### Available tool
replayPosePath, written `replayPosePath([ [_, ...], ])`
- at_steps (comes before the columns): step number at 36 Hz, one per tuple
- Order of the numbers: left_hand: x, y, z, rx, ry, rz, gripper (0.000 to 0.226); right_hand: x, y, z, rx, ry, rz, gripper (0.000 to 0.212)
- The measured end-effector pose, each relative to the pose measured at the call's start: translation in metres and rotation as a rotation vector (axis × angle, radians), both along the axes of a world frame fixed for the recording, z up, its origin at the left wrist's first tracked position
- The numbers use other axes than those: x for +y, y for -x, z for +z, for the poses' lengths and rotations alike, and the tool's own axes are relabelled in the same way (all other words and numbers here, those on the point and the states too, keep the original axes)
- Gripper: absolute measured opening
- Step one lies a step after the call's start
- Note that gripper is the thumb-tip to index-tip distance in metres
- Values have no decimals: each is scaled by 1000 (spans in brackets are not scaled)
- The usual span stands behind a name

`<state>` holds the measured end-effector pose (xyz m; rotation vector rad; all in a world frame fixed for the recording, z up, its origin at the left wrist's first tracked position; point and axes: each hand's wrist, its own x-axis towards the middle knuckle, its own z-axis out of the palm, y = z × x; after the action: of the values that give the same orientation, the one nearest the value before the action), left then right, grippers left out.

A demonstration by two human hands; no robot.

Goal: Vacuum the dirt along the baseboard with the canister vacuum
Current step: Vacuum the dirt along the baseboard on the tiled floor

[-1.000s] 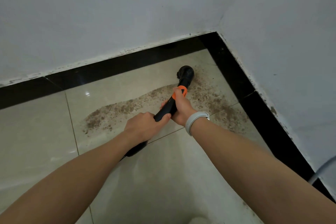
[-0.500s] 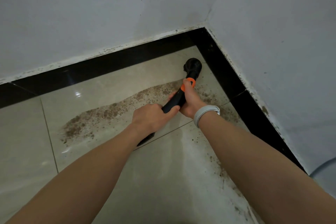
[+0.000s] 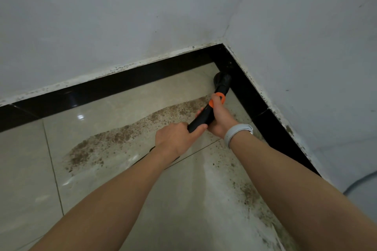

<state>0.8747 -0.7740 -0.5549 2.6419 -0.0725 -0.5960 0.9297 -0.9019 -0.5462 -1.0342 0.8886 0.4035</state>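
Observation:
Both hands hold a black vacuum wand point(image 3: 201, 121) with an orange ring. My right hand point(image 3: 220, 117), with a grey wristband, grips the wand just below the ring. My left hand point(image 3: 177, 138) grips it lower down, hiding the rest of the tube. The round black nozzle point(image 3: 222, 79) sits on the floor in the corner, against the black baseboard point(image 3: 246, 91). A band of brown dirt point(image 3: 122, 136) stretches left across the beige tile. More specks of dirt point(image 3: 251, 193) lie along the right baseboard.
Two white walls meet at the corner point(image 3: 224, 38). The black baseboard point(image 3: 102, 89) runs along both of them. A grey cord point(image 3: 359, 183) shows at the right edge. Glossy beige floor tiles point(image 3: 24, 169) extend to the left and toward me.
The nozzle has moved from the dirt patch up and right into the corner against the baseboard. Both hands followed it, and the dirt near the corner has thinned.

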Motion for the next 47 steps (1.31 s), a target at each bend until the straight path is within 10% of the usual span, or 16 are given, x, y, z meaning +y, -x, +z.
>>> replayPosePath([
  [22,10,29,-21,65,105,-199,44,-14,34,-37,56,97,-71,27],
  [47,32,-40,10,-210,-224,-80,59,27,-53,-34,-111,-163,-35,42],
])
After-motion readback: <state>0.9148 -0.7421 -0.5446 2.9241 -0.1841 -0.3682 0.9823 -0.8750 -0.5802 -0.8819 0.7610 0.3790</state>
